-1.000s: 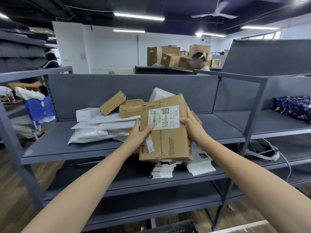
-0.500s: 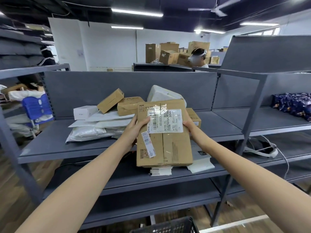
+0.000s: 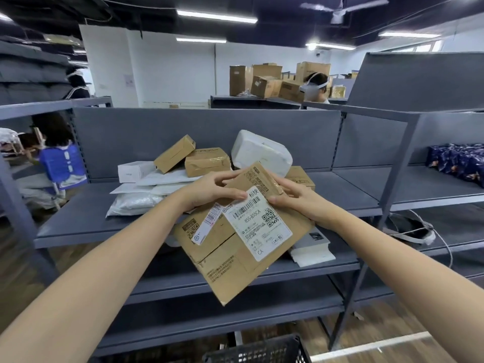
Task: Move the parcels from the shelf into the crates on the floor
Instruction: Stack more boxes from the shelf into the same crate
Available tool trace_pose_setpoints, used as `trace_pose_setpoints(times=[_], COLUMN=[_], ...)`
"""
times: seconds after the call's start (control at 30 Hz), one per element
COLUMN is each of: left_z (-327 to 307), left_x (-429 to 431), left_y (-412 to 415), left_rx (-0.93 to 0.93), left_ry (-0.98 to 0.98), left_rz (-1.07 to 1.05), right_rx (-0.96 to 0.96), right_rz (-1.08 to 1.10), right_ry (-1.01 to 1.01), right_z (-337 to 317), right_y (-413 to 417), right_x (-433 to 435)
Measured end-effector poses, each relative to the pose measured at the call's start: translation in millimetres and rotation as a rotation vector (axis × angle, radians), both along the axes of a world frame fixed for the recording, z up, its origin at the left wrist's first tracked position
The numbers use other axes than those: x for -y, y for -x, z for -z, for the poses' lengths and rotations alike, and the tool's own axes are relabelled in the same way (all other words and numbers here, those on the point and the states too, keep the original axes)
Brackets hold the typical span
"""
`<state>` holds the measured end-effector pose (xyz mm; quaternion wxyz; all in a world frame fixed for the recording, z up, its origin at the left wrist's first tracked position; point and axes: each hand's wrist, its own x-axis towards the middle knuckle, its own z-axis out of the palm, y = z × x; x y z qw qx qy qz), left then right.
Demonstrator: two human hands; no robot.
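Note:
I hold a flat cardboard parcel with a white shipping label in front of the grey shelf. It is tilted, its lower corner pointing down. My left hand grips its upper left edge and my right hand grips its upper right edge. Behind my hands, more parcels stay on the shelf: a small brown box, a taped brown box, a white padded parcel, a white box and white mailer bags. A black crate shows at the bottom edge, below the shelf.
Lower shelf boards carry white packets and a white cable. Dark blue patterned bundles lie on the right shelf. A person in a headset stands behind the shelf, other people at the left. Stacked cartons stand at the back.
The parcel has come away from the shelf toward me and rotated from upright to tilted. Both hands have shifted to its upper edge. The view has dipped, showing more of the crate.

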<state>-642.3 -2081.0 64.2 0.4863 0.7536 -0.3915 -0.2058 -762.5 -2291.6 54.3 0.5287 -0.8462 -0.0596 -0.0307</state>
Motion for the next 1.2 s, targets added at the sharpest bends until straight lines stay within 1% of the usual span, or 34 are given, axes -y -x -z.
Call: trace_pose_setpoints(times=[0.13, 0.17, 0.23, 0.27, 0.3, 0.33, 0.4, 0.43, 0.5, 0.63, 0.7, 0.8, 0.97, 1.03, 1.2], left_z=[3.2, 6.7, 17.0, 24.6, 32.6, 40.9, 56.2, 63.6, 75.5, 97.3, 111.7, 141.1, 206.2, 234.1, 300.0], left_x=[-2.4, -1.8, -2.5, -4.4, -6.6, -9.2, -11.9, -12.1, -13.4, -15.2, -14.1, -10.9, -9.5, -7.9, 4.2], left_y=[8.9, 10.1, 11.6, 13.2, 15.7, 18.8, 25.2, 29.8, 35.4, 37.4, 36.2, 32.1, 20.3, 12.6, -8.7], left_rx=[0.208, 0.301, 0.542, 0.617, 0.613, 0.530, 0.286, 0.216, 0.208, 0.209, 0.191, 0.144, 0.084, 0.099, 0.095], left_ry=[-0.060, -0.078, -0.150, -0.177, -0.166, -0.097, 0.126, 0.184, 0.197, 0.130, 0.026, -0.133, -0.305, -0.337, -0.374], left_rz=[-0.111, -0.199, -0.501, -0.650, -0.738, -0.745, -0.605, -0.557, -0.579, -0.629, -0.621, -0.502, -0.329, -0.300, -0.337], right_rx=[0.064, 0.084, 0.132, 0.153, 0.171, 0.185, 0.197, 0.190, 0.154, 0.077, 0.043, -0.029, -0.125, -0.176, -0.295], right_rz=[0.072, 0.113, 0.186, 0.214, 0.235, 0.254, 0.278, 0.279, 0.278, 0.372, 0.410, 0.426, 0.488, 0.508, 0.536], right_ry=[-0.149, -0.174, -0.222, -0.264, -0.321, -0.374, -0.419, -0.412, -0.370, -0.206, -0.143, -0.130, -0.026, -0.012, 0.021], right_z=[17.8, 23.6, 34.0, 38.6, 42.3, 45.2, 50.9, 55.0, 64.3, 88.6, 104.5, 131.4, 194.1, 223.4, 294.6], right_y=[-3.9, -3.9, -3.0, -2.0, -0.9, 0.6, 2.7, 2.7, 3.2, 1.4, -0.2, -2.5, -3.4, -5.5, -20.0], right_x=[-0.8, -0.6, 0.7, 1.5, 1.9, 1.6, 1.0, 1.1, -0.4, -1.6, -1.5, 1.6, 7.3, 7.3, 8.7])
